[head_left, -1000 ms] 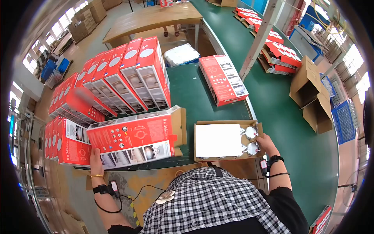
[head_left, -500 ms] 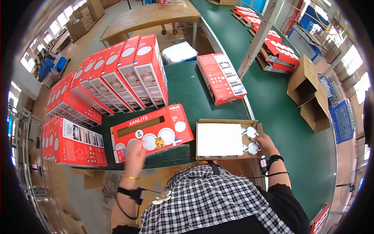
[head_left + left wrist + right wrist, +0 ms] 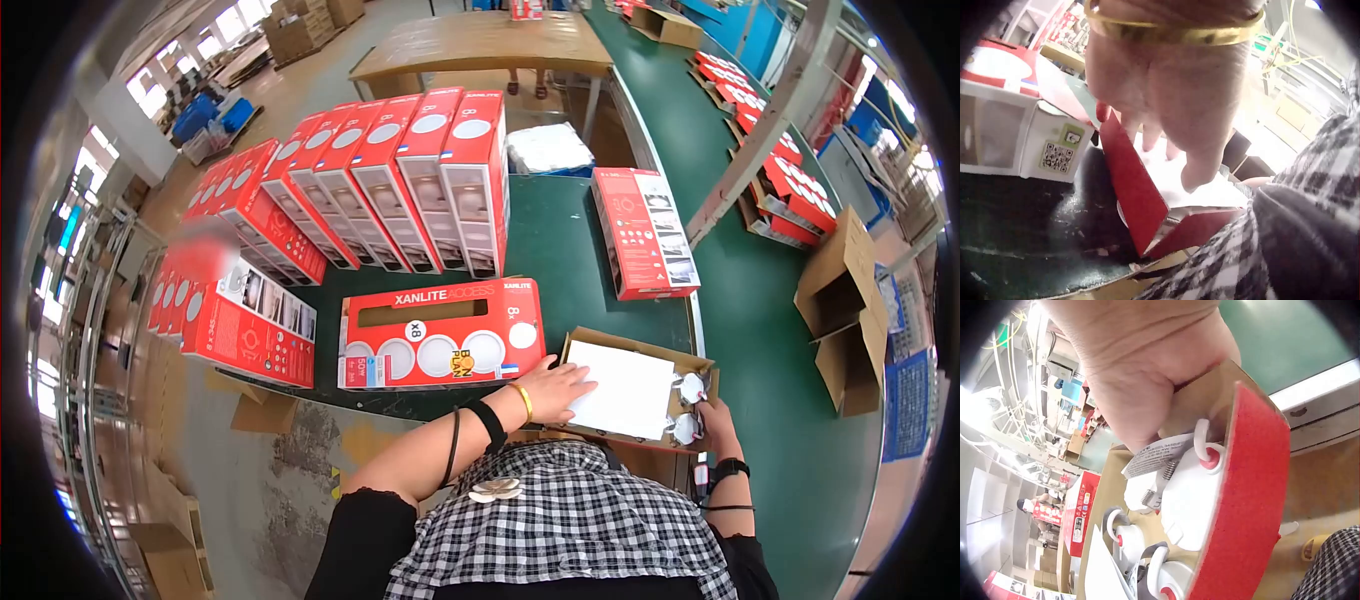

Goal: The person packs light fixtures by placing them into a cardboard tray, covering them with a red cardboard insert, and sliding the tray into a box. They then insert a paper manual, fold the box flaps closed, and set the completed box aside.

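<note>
A shallow cardboard tray [image 3: 1254, 487], red outside and brown inside, sits at the bench's near right edge. White round lamp fittings [image 3: 1188, 500] with spring clips show at its right end; a white sheet [image 3: 632, 390] covers the rest. My left hand [image 3: 552, 394] lies with extended fingers on the sheet's left end. At the opposite end, my right hand [image 3: 718, 428] grips the tray's end wall, thumb inside. Just left of the tray lies a red printed carton [image 3: 500, 322], its window cut-out facing up.
Several red-and-white cartons [image 3: 430, 122] stand in a row at the back left, with more cartons [image 3: 250, 340] at the left. One closed carton [image 3: 630, 235] lies behind the tray. A post [image 3: 765, 125] rises at the right, near open brown boxes [image 3: 850, 300].
The printed carton has been turned from its picture side to its window side and let go. My left hand has moved right onto the white sheet. The right hand keeps hold of the tray.
</note>
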{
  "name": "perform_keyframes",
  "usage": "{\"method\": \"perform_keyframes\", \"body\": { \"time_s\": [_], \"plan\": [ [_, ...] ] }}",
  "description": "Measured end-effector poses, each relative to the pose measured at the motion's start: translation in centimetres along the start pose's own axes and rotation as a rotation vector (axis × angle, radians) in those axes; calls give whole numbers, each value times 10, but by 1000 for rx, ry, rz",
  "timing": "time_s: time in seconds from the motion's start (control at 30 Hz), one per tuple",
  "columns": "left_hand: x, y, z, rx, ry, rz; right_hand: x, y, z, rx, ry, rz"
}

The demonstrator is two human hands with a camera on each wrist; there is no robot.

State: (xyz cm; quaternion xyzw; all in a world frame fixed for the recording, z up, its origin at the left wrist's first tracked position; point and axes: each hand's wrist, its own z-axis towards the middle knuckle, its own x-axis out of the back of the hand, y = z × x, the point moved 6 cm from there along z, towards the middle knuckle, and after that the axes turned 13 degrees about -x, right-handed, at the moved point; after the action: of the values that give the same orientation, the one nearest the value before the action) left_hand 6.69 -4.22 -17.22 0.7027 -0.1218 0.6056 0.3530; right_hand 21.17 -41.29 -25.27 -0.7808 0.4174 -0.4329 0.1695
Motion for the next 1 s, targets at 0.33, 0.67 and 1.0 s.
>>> {"method": "perform_keyframes", "body": {
  "time_s": [0.33, 0.67, 1.0],
  "plan": [
    [14, 19, 8, 66, -92, 53, 39, -10, 20, 59, 162, -82],
    [158, 26, -105, 162, 644, 190, -79, -215, -13, 910, 201, -774],
    [162, -93, -391, 1025, 1087, 523, -111, -211, -17, 948, 170, -650]
  ]
}}
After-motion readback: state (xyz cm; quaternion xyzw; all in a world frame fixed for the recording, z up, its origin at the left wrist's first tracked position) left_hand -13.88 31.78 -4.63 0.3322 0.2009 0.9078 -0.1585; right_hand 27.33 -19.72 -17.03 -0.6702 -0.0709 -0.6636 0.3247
